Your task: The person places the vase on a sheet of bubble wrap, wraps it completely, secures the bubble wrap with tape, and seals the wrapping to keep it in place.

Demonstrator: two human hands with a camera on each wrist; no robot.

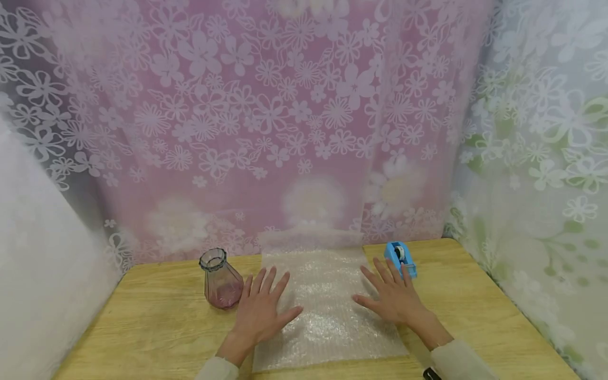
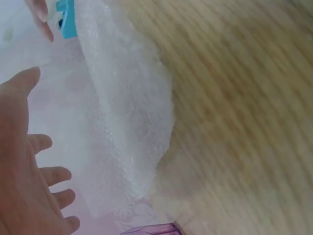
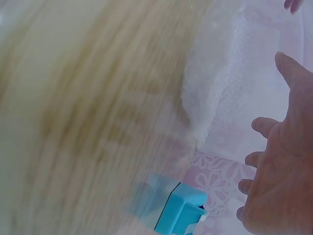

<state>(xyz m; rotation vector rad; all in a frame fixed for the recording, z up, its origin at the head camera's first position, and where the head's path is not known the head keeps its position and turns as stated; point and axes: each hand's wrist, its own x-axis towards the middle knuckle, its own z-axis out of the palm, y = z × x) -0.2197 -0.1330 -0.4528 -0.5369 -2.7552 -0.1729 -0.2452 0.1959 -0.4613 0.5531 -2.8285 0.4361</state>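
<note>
A sheet of bubble wrap (image 1: 328,311) lies flat along the middle of the table, its far end rising against the curtain. My left hand (image 1: 260,311) is spread over its left edge, fingers straight, holding nothing. On the other side my right hand (image 1: 396,300) is spread the same way, also holding nothing. In both wrist views the palms hang above the surface. Just left of my left hand stands a glass vase (image 1: 223,285), clear above and purple at the base. Beyond my right fingertips sits a blue tape dispenser (image 1: 400,258), also in the right wrist view (image 3: 181,210).
The wooden table (image 1: 157,316) ends at a pink flowered curtain (image 1: 266,132) behind. A pale flowered curtain (image 1: 537,211) hangs on the right, and a white sheet (image 1: 38,264) on the left. A dark object (image 1: 431,373) shows by the right sleeve.
</note>
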